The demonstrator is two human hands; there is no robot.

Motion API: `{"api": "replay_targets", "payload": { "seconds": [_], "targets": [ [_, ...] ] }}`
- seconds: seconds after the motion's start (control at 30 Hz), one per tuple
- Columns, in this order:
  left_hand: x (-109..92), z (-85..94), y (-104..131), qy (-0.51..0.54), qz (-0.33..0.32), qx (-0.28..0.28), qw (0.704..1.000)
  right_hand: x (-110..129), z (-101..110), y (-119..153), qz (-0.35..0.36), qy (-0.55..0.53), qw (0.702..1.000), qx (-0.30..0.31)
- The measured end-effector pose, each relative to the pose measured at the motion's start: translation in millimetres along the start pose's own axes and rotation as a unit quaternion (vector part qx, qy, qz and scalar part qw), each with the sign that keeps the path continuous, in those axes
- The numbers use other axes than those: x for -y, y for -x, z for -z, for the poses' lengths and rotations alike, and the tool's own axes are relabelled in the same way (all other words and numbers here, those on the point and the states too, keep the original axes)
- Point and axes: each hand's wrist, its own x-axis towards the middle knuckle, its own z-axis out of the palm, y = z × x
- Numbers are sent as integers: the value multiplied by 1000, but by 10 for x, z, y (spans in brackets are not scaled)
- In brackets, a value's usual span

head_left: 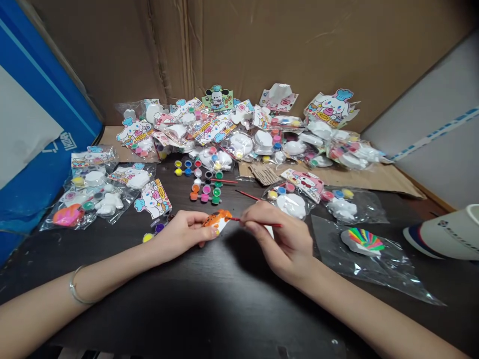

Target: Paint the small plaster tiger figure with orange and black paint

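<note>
Orange-coated piece: a small white moulded piece with glossy orange paint and dark specks on its far part and bare white on its near part, held between the two hands over the dark wood-look table
Left hand: the left hand pinches the piece's left end, thumb on the near side; a grip on bare or dry areas should spare the orange from smears
Right hand: the right hand has its fingers drawn narrow around a slim red-handled paintbrush, like a pen
Brush tip: it appears to meet the right end of the orange; how much paint it carries is too small to tell, so a light load and short strokes seem wise
White patch: best covered from the orange edge toward the near side, turning the piece with the left fingers rather than twisting the brush
Paint block: open round plastic pots on the far side, the orange pot at their near left corner
Second brush: a dark-tipped red brush ends by the right knuckles, contact unclear; worth keeping clear of
Loose pots: yellow and purple, just beyond the left forearm, within reach of a careless wrist
Right side: a rainbow-striped piece on clear plastic, then a white paper cup
</note>
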Motion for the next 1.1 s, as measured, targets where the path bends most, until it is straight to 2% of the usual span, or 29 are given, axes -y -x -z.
{"api": "replay_targets", "payload": {
  "seconds": [0.07,0.17,0.3,0.43,0.6,0.77,0.9,1.0,1.1],
  "targets": [
    [7,0,-1,-2,0,0,1000,2,2,-1,1,18,1000,7],
    [15,-5,-2,-3,-1,-1,1000,11,1,-3,-2,27,999,-16],
    [7,-14,3,-7,0,1,1000,22,-5,-3,17,7,1000,24],
    [2,-19,2,-9,3,-1,1000,20,15,-9,24,28,999,3],
    [3,-14,-3,-9,1,0,1000,34,50,-22,22,-6,997,75],
    [3,-11,-4,-5,-4,0,1000,42,39,-19,15,-21,999,36],
    [12,-13,-4,-2,-7,-1,1000,22,33,-15,19,8,998,56],
    [18,-13,-4,-1,-6,0,1000,12,38,-9,21,13,999,23],
    [16,-11,-3,-1,-7,1,1000,13,39,-8,27,-9,999,37]
  ]
}}
